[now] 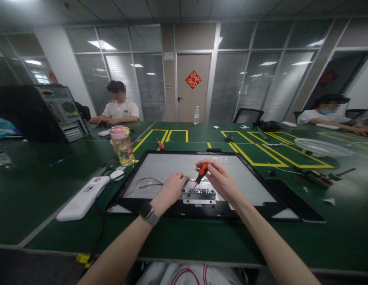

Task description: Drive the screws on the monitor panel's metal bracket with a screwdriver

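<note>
A large flat display panel (246, 174) with a black frame lies on the green table in front of me. Near its closest edge sits a silver metal bracket (201, 196). My right hand (221, 178) grips an orange-and-black screwdriver (203, 172), tilted so that its tip meets the left part of the bracket. At the bracket's left end, my left hand (173, 188) is closed with bent fingers against it; the thumb is hidden. Thin cables (145, 182) run over the panel beside that hand.
Left of the panel are a white handheld device (84, 198), a pink-lidded bottle (122, 146) and a computer case (50, 113). A black slab (295, 198) and a tool-like block (317, 178) lie right. Two people (121, 107) (323, 113) sit across the table.
</note>
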`<state>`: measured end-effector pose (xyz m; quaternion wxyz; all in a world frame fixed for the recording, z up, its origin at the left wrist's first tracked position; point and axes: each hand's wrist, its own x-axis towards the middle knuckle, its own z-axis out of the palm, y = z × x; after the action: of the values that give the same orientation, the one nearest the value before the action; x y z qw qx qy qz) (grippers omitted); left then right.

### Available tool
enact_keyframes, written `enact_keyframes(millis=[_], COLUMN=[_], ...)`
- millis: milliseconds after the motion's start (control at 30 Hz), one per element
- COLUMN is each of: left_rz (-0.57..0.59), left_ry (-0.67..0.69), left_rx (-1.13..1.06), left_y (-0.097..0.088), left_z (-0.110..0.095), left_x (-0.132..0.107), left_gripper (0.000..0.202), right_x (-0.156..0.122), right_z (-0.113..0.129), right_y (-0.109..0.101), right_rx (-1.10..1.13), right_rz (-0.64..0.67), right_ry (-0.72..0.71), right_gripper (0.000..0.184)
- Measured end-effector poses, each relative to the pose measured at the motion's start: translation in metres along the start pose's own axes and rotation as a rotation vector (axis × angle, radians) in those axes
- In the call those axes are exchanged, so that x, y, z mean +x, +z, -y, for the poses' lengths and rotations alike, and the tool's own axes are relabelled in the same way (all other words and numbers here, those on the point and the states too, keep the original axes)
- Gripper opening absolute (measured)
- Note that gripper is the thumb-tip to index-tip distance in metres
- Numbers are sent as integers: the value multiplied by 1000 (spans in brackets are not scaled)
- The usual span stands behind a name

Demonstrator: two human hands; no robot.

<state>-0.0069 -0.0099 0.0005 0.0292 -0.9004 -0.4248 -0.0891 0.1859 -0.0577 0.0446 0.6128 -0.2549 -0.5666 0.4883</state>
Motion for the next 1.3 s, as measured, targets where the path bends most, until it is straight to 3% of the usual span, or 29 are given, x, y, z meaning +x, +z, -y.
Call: enact_keyframes(millis=[267,633,933,1300], left_rz=[-1,-8,-29,-21], left_ry=[-1,8,13,15], left_rx=[-2,-9,7,19], left_y=[-1,-1,3,5], left_z=[0,0,1,3], left_x=[0,-1,0,0], left_gripper=[48,49,50,50], right_x=[-1,0,0,-1], right_z=[0,-2,-3,-1], right_y=[-1,-2,-3,0], right_rx=[3,-16,-62,-390], right_rz=[10,15,3,-131], right_ry=[54,21,-32,-178], right_gripper=[30,23,32,27])
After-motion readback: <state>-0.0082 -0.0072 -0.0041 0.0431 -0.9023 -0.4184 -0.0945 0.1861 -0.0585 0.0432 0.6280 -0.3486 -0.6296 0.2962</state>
